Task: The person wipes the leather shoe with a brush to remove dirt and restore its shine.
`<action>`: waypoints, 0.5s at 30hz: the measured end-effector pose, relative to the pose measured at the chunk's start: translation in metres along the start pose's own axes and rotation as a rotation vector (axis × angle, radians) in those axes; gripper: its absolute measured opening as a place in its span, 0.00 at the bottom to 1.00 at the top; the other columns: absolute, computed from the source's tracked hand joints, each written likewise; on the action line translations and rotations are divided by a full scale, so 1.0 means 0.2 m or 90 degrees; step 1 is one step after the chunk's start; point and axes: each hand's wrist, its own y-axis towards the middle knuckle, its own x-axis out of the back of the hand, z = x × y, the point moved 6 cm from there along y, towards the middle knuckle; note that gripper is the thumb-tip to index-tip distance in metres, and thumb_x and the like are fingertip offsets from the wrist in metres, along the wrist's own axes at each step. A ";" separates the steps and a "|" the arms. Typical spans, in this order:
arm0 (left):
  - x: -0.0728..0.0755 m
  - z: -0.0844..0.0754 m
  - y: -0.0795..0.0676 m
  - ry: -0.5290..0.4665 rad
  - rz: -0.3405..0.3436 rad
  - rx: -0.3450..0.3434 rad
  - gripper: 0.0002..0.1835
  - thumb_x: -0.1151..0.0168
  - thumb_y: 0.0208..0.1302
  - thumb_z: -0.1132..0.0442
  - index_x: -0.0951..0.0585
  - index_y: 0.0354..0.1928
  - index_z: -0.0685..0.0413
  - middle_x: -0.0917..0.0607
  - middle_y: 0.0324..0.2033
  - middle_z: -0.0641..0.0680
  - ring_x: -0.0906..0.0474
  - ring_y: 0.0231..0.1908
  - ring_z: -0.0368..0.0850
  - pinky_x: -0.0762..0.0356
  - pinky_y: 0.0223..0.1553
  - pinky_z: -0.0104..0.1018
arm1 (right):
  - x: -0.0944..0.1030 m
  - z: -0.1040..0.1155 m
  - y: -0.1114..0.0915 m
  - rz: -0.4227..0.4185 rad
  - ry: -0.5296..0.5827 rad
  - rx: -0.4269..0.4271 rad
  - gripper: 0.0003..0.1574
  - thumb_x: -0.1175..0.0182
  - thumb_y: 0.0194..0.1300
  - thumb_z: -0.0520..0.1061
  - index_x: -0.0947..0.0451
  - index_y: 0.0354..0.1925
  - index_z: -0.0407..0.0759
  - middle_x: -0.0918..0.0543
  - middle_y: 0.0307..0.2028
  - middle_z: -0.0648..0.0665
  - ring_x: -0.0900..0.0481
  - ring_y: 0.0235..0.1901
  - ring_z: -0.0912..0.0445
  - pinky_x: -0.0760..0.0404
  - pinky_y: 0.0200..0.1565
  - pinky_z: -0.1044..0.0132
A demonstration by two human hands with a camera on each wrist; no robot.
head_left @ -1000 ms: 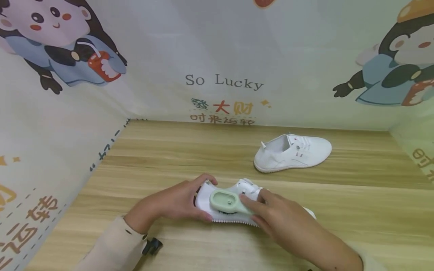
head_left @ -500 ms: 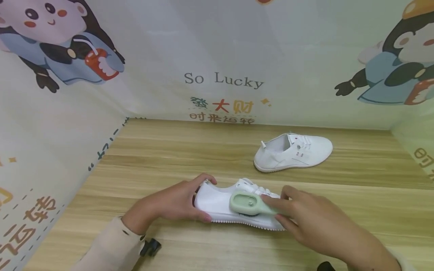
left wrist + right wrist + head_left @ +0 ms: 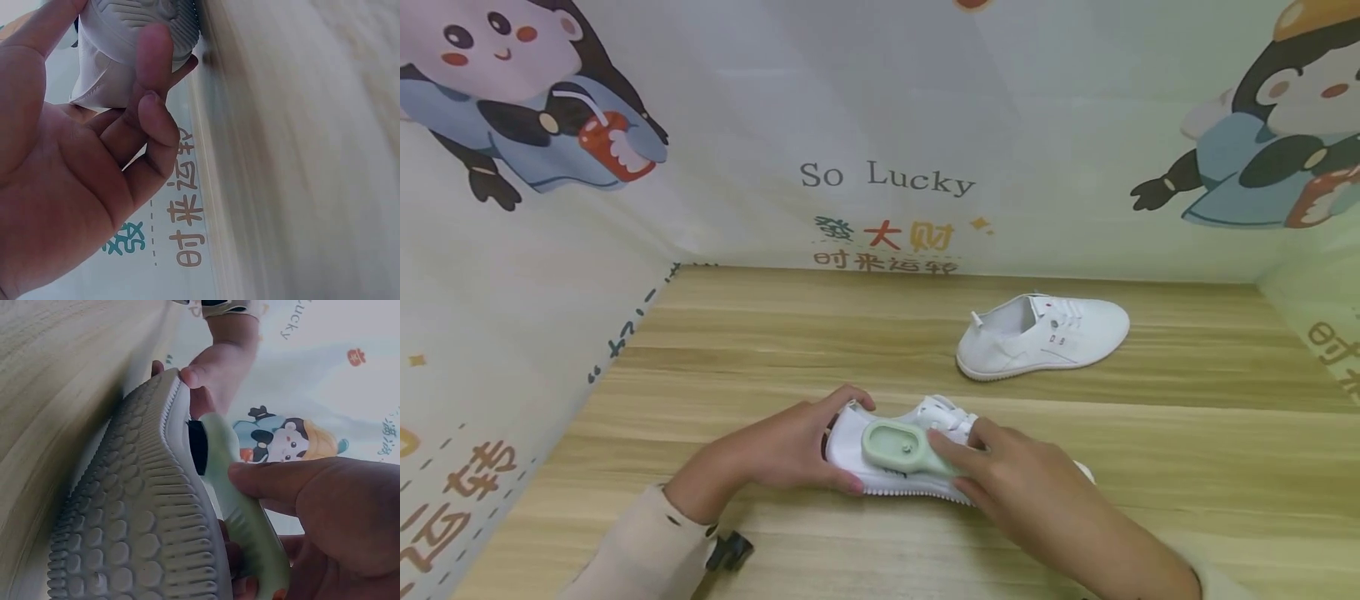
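While left fingers [image 3: 852, 395] grip shoe [image 3: 880, 482], right fingers [image 3: 953, 452] pinch brush [image 3: 898, 447], tabletop edge [image 3: 812, 273] well beyond

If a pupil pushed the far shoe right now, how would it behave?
The far shoe would probably not roll or tip easily, sitting upright on its long sole. It may drag rather than glide, as the sole's edge looks ribbed. Its hollow inside suggests it is light for its size.
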 end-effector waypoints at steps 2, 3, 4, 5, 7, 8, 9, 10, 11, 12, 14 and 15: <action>0.00 0.00 0.00 -0.002 0.000 0.001 0.46 0.21 0.48 0.44 0.37 0.66 0.42 0.18 0.46 0.45 0.21 0.41 0.38 0.23 0.42 0.34 | 0.00 0.00 0.00 -0.001 0.000 -0.007 0.34 0.27 0.58 0.49 0.22 0.63 0.60 0.23 0.37 0.52 0.29 0.28 0.61 0.30 0.26 0.69; 0.00 0.00 0.00 -0.004 0.000 0.002 0.46 0.21 0.48 0.44 0.37 0.66 0.42 0.18 0.46 0.45 0.21 0.41 0.38 0.23 0.42 0.34 | 0.00 0.00 0.00 0.002 0.002 -0.010 0.34 0.28 0.58 0.49 0.22 0.63 0.60 0.23 0.37 0.52 0.30 0.28 0.61 0.30 0.26 0.69; 0.00 0.00 0.00 -0.005 0.000 0.002 0.46 0.21 0.48 0.44 0.37 0.65 0.43 0.18 0.46 0.45 0.21 0.41 0.38 0.23 0.42 0.34 | 0.01 0.00 0.00 0.007 0.005 -0.011 0.34 0.28 0.59 0.49 0.22 0.63 0.59 0.23 0.37 0.52 0.30 0.27 0.62 0.31 0.26 0.70; 0.00 0.00 0.00 -0.006 0.001 0.002 0.45 0.21 0.49 0.44 0.37 0.65 0.43 0.18 0.46 0.46 0.21 0.41 0.38 0.23 0.42 0.34 | 0.01 -0.01 0.00 0.014 0.007 -0.013 0.33 0.28 0.59 0.49 0.22 0.63 0.59 0.23 0.36 0.52 0.31 0.27 0.62 0.31 0.26 0.70; 0.01 0.00 0.00 -0.007 0.000 0.002 0.45 0.21 0.49 0.44 0.37 0.65 0.43 0.18 0.46 0.46 0.20 0.41 0.38 0.22 0.42 0.34 | 0.03 -0.03 0.00 0.029 0.015 -0.015 0.33 0.29 0.60 0.48 0.22 0.63 0.58 0.23 0.36 0.53 0.32 0.26 0.63 0.32 0.26 0.70; 0.01 0.00 0.00 -0.007 0.000 0.004 0.45 0.21 0.49 0.44 0.37 0.64 0.43 0.18 0.46 0.46 0.20 0.40 0.38 0.22 0.42 0.34 | 0.04 -0.04 -0.01 0.037 0.019 -0.014 0.33 0.29 0.60 0.48 0.22 0.64 0.58 0.24 0.36 0.53 0.32 0.26 0.64 0.32 0.26 0.71; 0.01 0.00 0.00 -0.008 0.000 0.007 0.45 0.21 0.49 0.44 0.37 0.64 0.43 0.18 0.46 0.46 0.20 0.40 0.38 0.22 0.42 0.34 | 0.05 -0.05 -0.01 0.042 0.021 -0.012 0.32 0.29 0.60 0.48 0.22 0.63 0.58 0.24 0.35 0.54 0.33 0.26 0.64 0.33 0.25 0.71; 0.01 0.00 0.00 -0.007 -0.001 0.009 0.45 0.21 0.49 0.44 0.37 0.64 0.43 0.18 0.45 0.47 0.20 0.40 0.38 0.22 0.42 0.35 | 0.06 -0.06 -0.02 0.047 0.022 -0.012 0.32 0.29 0.60 0.48 0.22 0.63 0.58 0.24 0.35 0.54 0.33 0.25 0.65 0.33 0.25 0.71; 0.01 0.00 0.00 -0.007 -0.003 0.011 0.45 0.21 0.49 0.44 0.37 0.64 0.43 0.18 0.45 0.47 0.20 0.40 0.38 0.22 0.42 0.35 | 0.07 -0.08 -0.02 0.052 0.024 -0.014 0.32 0.29 0.60 0.47 0.21 0.63 0.58 0.25 0.35 0.55 0.34 0.25 0.66 0.34 0.25 0.72; 0.01 0.00 0.00 -0.008 -0.003 0.013 0.45 0.21 0.49 0.45 0.37 0.64 0.42 0.18 0.45 0.47 0.20 0.40 0.39 0.23 0.43 0.35 | 0.08 -0.09 -0.03 0.056 0.027 -0.013 0.32 0.29 0.60 0.47 0.21 0.62 0.58 0.25 0.35 0.55 0.34 0.25 0.66 0.34 0.25 0.72; 0.01 0.00 0.00 -0.009 -0.002 0.013 0.44 0.21 0.49 0.45 0.37 0.64 0.43 0.18 0.45 0.48 0.21 0.41 0.39 0.23 0.43 0.35 | 0.10 -0.12 -0.04 0.067 0.029 -0.016 0.31 0.28 0.59 0.47 0.21 0.62 0.58 0.25 0.33 0.57 0.36 0.24 0.67 0.35 0.24 0.72; 0.01 0.00 -0.01 -0.008 -0.002 0.014 0.44 0.21 0.49 0.45 0.37 0.64 0.42 0.18 0.45 0.48 0.21 0.41 0.39 0.23 0.44 0.35 | 0.11 -0.13 -0.05 0.073 0.030 -0.020 0.31 0.28 0.59 0.48 0.20 0.61 0.58 0.26 0.33 0.57 0.36 0.23 0.67 0.36 0.24 0.73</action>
